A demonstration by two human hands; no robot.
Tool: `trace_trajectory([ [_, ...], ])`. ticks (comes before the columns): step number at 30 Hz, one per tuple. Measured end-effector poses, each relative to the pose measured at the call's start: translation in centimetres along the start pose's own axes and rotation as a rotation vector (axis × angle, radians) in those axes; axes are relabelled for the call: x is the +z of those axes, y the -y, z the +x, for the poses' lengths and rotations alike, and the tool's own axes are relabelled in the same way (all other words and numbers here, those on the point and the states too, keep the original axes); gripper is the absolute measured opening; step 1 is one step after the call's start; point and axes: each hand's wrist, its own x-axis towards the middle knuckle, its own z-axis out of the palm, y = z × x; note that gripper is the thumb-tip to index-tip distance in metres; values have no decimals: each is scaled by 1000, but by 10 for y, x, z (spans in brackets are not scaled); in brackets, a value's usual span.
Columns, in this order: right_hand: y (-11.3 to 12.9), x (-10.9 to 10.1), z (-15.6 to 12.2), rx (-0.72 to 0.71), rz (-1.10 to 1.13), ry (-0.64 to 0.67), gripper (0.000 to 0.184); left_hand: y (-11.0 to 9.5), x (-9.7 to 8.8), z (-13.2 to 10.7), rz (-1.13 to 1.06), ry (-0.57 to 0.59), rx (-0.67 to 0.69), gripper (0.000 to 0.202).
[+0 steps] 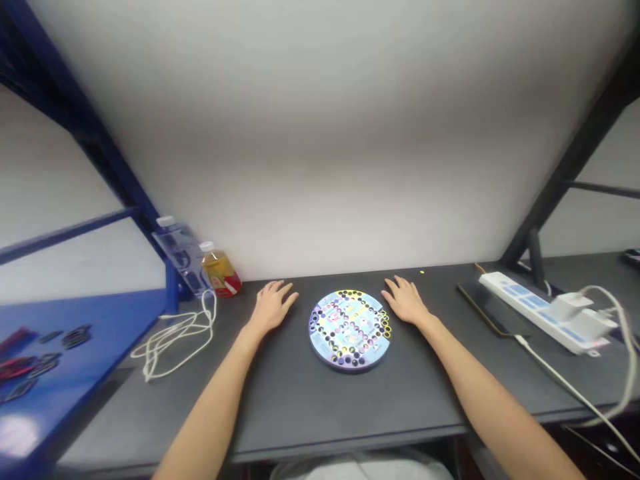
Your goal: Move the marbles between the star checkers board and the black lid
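Note:
A round, light-blue board [349,329] with rings of small dark and coloured pegs or holes lies flat in the middle of the dark grey table [300,393]. My left hand [271,306] rests palm down on the table just left of the board, fingers spread and holding nothing. Just right of the board lies my right hand [405,301], also flat and open, its fingers close to the board's edge without gripping it.
A coiled white cable [176,335] lies at the left. Behind it stand a clear water bottle [180,255] and a yellow drink bottle [220,270]. A white power strip [543,309] with plugged adapters and a dark phone [487,307] sit at the right. A blue shelf [60,360] is far left.

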Motion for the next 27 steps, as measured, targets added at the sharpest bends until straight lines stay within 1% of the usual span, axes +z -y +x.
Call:
trace_trajectory([
  [2,-1,3,0,-18,-8,51,56,13,6,-2,86,71,-94,63],
  [3,-2,3,0,-21,-4,60,57,17,9,-3,102,111,-118,66],
  [6,-2,3,1,-23,9,63,58,22,16,-5,126,164,-118,68],
  [18,-1,2,2,-11,9,67,58,24,16,-4,112,186,-105,67],
  [27,1,1,2,-3,9,83,58,22,14,-5,115,192,-112,65],
])
